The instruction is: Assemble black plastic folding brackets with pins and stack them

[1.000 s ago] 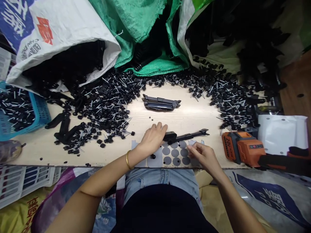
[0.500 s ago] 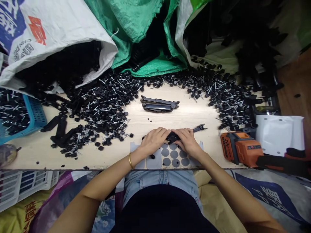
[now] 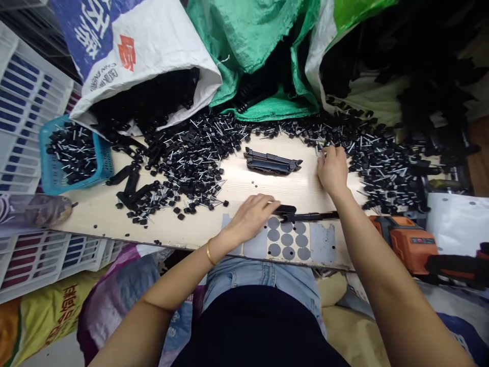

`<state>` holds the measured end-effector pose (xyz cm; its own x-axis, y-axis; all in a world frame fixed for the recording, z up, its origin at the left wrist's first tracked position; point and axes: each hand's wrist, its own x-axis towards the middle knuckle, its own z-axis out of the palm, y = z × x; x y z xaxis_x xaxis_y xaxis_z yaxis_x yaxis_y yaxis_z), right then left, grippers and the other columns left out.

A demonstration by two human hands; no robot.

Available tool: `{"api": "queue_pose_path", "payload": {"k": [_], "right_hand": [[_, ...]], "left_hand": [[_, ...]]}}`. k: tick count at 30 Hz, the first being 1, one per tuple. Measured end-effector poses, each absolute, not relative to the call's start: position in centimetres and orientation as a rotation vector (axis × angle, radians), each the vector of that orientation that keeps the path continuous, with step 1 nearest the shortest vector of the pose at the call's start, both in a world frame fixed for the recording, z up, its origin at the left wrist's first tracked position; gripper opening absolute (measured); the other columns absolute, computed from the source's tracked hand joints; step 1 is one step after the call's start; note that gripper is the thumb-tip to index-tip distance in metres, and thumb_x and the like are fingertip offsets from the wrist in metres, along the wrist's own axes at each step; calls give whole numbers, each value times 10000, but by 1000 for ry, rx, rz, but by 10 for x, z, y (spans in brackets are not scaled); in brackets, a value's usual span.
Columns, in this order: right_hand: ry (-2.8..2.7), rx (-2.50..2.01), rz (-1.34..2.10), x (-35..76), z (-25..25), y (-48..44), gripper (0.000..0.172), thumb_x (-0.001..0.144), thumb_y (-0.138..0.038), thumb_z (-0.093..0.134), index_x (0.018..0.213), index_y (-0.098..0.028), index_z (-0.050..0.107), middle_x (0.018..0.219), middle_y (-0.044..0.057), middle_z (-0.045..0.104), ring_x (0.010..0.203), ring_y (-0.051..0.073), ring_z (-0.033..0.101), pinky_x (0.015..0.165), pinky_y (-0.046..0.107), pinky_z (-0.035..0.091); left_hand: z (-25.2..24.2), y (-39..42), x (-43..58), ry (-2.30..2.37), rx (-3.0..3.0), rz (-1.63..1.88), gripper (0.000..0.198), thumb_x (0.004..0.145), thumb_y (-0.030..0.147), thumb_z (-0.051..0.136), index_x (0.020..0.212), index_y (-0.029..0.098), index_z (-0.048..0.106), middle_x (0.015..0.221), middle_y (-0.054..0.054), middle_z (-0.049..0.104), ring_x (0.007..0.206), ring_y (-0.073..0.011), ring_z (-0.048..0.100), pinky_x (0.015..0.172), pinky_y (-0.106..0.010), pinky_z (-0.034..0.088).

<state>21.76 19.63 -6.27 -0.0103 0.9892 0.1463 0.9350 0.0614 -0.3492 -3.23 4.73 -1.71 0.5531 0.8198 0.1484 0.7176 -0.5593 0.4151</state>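
My left hand (image 3: 255,218) is closed on the left end of a black jointed plastic arm (image 3: 292,213), which lies low over the front of the table. The arm's right end passes behind my right forearm. My right hand (image 3: 333,168) is further back, at the inner edge of the heap of black-headed screws (image 3: 382,158). Its fingers are curled together beside loose screws, and what they pinch is hidden. Between the hands and the back heap lie two similar black plastic arms (image 3: 272,162), side by side.
Another screw heap (image 3: 187,163) spreads at left, near a blue basket (image 3: 105,165) of screws. A white sack (image 3: 160,46) and a green sack (image 3: 263,41) stand behind. An orange power tool (image 3: 414,244) sits at right. Grey round pads (image 3: 286,239) mark the front edge.
My right hand has let go of the black arm and moved back and right to the screws. My left hand still holds the arm. The whole view has shifted rightward.
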Motion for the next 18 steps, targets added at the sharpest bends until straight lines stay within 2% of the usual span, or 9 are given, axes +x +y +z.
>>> {"api": "queue_pose_path", "payload": {"k": [4,8,9,11,14,18], "right_hand": [[-2021,-1992,300,218,-59,211,214,801,-163,415,937,-142,579,1024,179,559,933,300,533,809,472,429],[-1931,-1994,344,228,-46,195,135,692,-102,499,797,-152,568,824,117,578,829,260,549,811,451,432],[-1870,-1966,426,229,-42,186,154,678,-100,515,811,-155,571,766,86,571,771,234,551,789,431,443],[-1712,-1841,705,227,-34,161,283,689,-124,540,966,-168,574,701,25,559,653,180,536,699,375,468],[-1489,-1558,1111,212,-23,115,488,752,-216,577,1231,-253,491,730,-20,567,620,142,524,605,300,466],[-1263,-1427,1192,188,-23,67,366,754,-278,648,1116,-270,592,757,-26,552,700,126,541,664,277,466]], "left_hand": [[-17,31,-86,1726,2339,299,300,809,46,478,1074,147,575,1011,-110,591,934,-251,551,788,-387,485],[-27,31,-118,1783,2304,169,239,813,54,471,974,167,607,943,-104,606,905,-259,555,789,-401,474],[-27,32,-120,1779,2278,231,219,820,66,477,961,173,607,932,-97,611,907,-254,557,799,-400,471],[-26,34,-117,1767,2155,480,158,832,121,518,952,183,601,927,-77,620,908,-231,568,818,-385,473],[-23,35,-101,1694,1698,973,168,828,226,591,990,185,579,917,-42,621,846,-168,604,781,-314,506],[-32,37,-74,1493,1205,1230,308,786,263,648,1075,180,581,883,-21,604,776,-122,627,730,-256,537]]}}
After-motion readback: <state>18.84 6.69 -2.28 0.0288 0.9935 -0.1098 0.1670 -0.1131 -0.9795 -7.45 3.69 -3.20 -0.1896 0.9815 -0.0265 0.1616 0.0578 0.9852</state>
